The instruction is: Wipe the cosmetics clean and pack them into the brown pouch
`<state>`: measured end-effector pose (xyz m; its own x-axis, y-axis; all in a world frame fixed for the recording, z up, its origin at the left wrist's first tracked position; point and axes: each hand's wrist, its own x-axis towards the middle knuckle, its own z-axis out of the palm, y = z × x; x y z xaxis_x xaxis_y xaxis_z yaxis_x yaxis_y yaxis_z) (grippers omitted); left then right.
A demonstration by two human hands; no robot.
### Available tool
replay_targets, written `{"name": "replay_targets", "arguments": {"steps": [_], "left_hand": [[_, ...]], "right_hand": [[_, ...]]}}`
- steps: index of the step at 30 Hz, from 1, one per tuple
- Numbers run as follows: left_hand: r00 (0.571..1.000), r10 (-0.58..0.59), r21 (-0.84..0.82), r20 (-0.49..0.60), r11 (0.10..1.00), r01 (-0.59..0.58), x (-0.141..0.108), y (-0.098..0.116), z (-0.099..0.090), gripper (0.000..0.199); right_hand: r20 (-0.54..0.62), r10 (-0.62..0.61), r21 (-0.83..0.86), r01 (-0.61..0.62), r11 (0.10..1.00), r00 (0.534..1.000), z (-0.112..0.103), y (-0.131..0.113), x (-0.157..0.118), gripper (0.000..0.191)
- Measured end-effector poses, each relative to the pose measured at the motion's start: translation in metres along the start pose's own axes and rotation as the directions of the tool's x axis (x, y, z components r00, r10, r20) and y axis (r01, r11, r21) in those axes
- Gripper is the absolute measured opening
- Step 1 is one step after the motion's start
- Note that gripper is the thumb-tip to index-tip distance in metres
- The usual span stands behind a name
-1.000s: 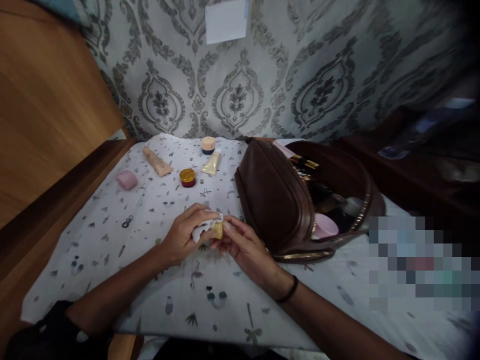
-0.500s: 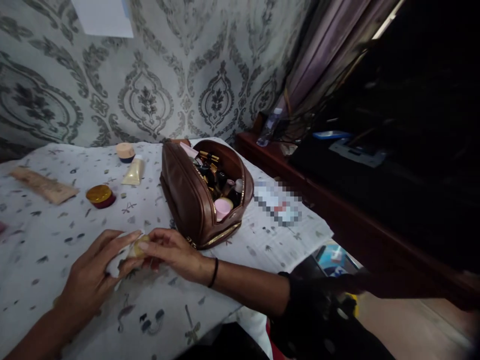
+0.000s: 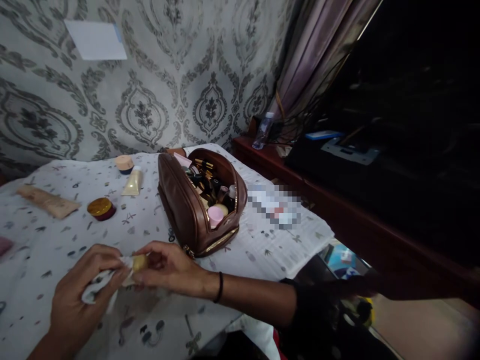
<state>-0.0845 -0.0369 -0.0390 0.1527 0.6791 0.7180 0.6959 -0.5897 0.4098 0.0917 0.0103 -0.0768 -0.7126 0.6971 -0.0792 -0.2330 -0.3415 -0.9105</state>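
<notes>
My left hand is closed around a white cloth with dark marks, bunched between thumb and fingers. Facing it, my right hand pinches a small yellowish container, its exact kind partly hidden by the fingers. The cloth touches the container's left side. Just behind my right hand stands a brown cosmetic bag, unzipped and full of makeup, with a pink-lidded jar near its front.
On the patterned white cloth lie a gold-lidded jar, a cream tube, a peach-topped jar and a long beige tube. A pixelated item lies right of the bag. A plastic bottle stands on the dark red furniture.
Both hands have come slightly lower and nearer to me, still holding the cloth and the yellowish container. The cloth sits further left in my left hand, exposing more of the container. The view has tilted up.
</notes>
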Motion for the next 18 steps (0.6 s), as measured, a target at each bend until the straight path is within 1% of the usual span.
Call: {"name": "replay_targets", "arguments": {"steps": [1,3,4,5,7,8,10,11,13,15,16,18], "left_hand": [[1.000,-0.026,-0.038,0.002,0.999,0.026,0.004,0.005,-0.002,0.018],[0.998,-0.050,-0.103,0.023,0.993,0.052,0.013,0.015,-0.004,0.022],[0.999,-0.049,-0.100,0.023,0.994,0.051,0.018,0.020,-0.004,0.021],[0.999,-0.031,-0.074,0.029,0.997,0.034,0.023,0.025,-0.003,0.018],[0.999,0.018,0.013,0.042,1.000,-0.018,0.033,0.035,0.002,0.010],[0.997,0.046,0.050,0.067,0.998,-0.050,0.037,0.040,0.005,0.011],[0.979,0.142,0.064,0.145,0.986,-0.153,0.046,0.050,0.016,0.026],[0.962,0.205,0.059,0.183,0.974,-0.219,0.050,0.055,0.022,0.034],[0.910,0.344,0.075,0.232,0.926,-0.369,0.058,0.065,0.036,0.046],[0.854,0.439,0.121,0.277,0.866,-0.485,0.066,0.072,0.049,0.050],[0.834,0.457,0.144,0.308,0.844,-0.516,0.069,0.074,0.054,0.051],[0.812,0.456,0.179,0.364,0.822,-0.541,0.074,0.076,0.062,0.051]], "right_hand": [[0.002,-0.042,-0.075,0.042,0.996,0.999,-0.001,-0.004,-0.007,0.059],[0.042,-0.127,-0.234,0.133,0.963,0.991,-0.004,-0.017,-0.025,0.050],[0.054,-0.152,-0.280,0.161,0.947,0.987,-0.007,-0.026,-0.035,0.046],[0.064,-0.163,-0.288,0.174,0.941,0.985,-0.010,-0.035,-0.045,0.046],[0.073,-0.160,-0.281,0.174,0.944,0.984,-0.018,-0.057,-0.066,0.043],[0.049,-0.167,-0.279,0.174,0.945,0.985,-0.022,-0.069,-0.076,0.040],[-0.010,-0.181,-0.288,0.170,0.943,0.983,-0.032,-0.092,-0.095,0.041],[-0.055,-0.216,-0.299,0.190,0.935,0.975,-0.038,-0.103,-0.104,0.037],[-0.151,-0.334,-0.322,0.273,0.906,0.930,-0.049,-0.123,-0.117,0.035],[-0.242,-0.451,-0.398,0.336,0.854,0.859,-0.060,-0.140,-0.126,0.034],[-0.273,-0.498,-0.440,0.354,0.826,0.823,-0.066,-0.147,-0.129,0.034],[-0.298,-0.551,-0.506,0.360,0.784,0.780,-0.075,-0.159,-0.132,0.035]]}}
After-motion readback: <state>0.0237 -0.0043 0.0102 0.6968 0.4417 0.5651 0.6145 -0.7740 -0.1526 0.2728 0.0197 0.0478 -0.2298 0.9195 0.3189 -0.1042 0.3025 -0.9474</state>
